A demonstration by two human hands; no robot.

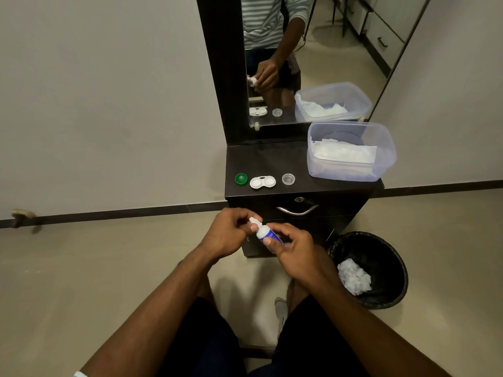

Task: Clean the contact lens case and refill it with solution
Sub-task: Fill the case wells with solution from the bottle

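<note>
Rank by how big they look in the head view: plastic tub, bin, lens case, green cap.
1. bin and plastic tub: look alike, and the bin is nearer, so unsure.
2. lens case.
3. green cap.

The right hand [292, 247] covers most of the solution bottle [265, 234], so its label cannot be read. The left hand [231, 234] hides part of its white tip. The mirror [313, 63] is cut off at the top edge.

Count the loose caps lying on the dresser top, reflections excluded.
2: a green cap left of the open lens case, and a clear cap to its right, before the plastic tub.
</note>
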